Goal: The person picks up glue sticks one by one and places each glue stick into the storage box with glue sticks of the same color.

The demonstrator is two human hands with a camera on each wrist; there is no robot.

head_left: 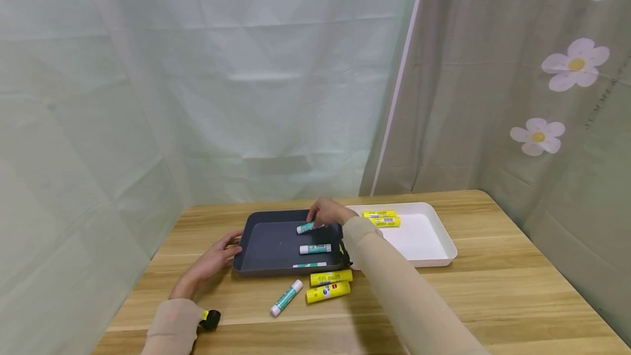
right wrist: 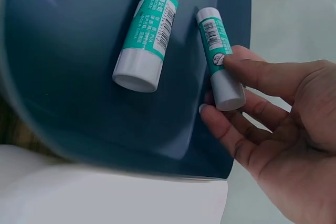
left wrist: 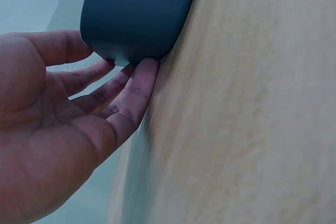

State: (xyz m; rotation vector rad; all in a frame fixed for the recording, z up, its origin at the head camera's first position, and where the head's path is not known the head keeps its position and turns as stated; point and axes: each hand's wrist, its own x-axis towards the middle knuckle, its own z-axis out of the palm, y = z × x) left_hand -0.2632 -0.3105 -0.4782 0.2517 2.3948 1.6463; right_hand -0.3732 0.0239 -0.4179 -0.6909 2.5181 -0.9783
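My right hand (head_left: 329, 211) pinches a green-and-white glue stick (right wrist: 212, 40) between thumb and fingers, inside the dark tray (head_left: 271, 240) by its far right side. Nearer in that tray lie a second green glue stick (head_left: 315, 248) and a third (head_left: 309, 264), partly hidden by the near wall. My left hand (head_left: 217, 259) touches the tray's left end. In the left wrist view its fingers (left wrist: 139, 85), loosely bent, rest against the outer wall at a corner.
On the wooden table (head_left: 246, 333), a green glue stick (head_left: 286, 298) and two yellow glue sticks (head_left: 328, 292) lie before the dark tray. A white tray (head_left: 419, 240) at the right holds two yellow glue sticks (head_left: 386, 222). Curtains (head_left: 276, 97) hang behind the table.
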